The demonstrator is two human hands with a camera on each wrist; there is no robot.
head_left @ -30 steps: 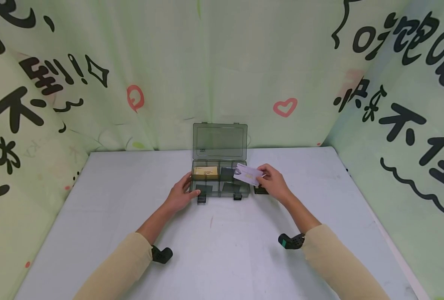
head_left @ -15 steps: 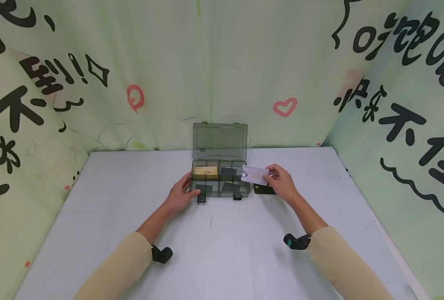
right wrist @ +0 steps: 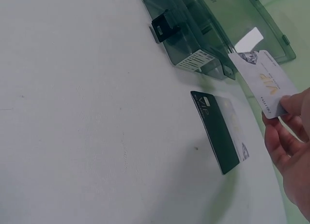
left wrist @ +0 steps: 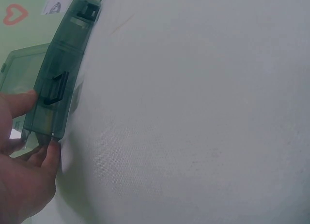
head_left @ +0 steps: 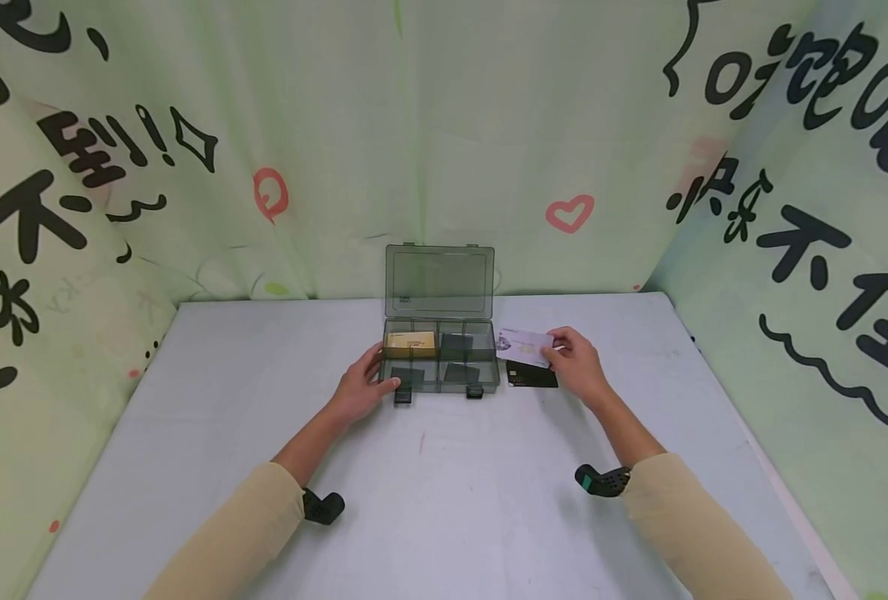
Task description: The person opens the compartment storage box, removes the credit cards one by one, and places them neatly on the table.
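A clear grey-green compartment box (head_left: 431, 387) stands on the table with its lid raised at the back. My left hand (head_left: 357, 390) grips its left end, thumb at the front edge and fingers at the side, as the left wrist view (left wrist: 36, 171) also shows. Just right of the box, my right hand (head_left: 579, 368) pinches a pale purple VIP card (right wrist: 264, 81) by its right end. Below and in front of that card, a black VIP card (right wrist: 218, 132) lies on the table. A yellow box (head_left: 411, 344) sits in the rear left compartment.
Dark flat pieces (head_left: 456, 345) lie in other compartments. Two black latches (head_left: 475, 391) stick out at the box's front. A patterned curtain (head_left: 339, 167) hangs behind and beside the white table (head_left: 444, 500).
My right hand has moved right with the purple card, away from over the box. More of the black card shows now. The left hand stays on the box.
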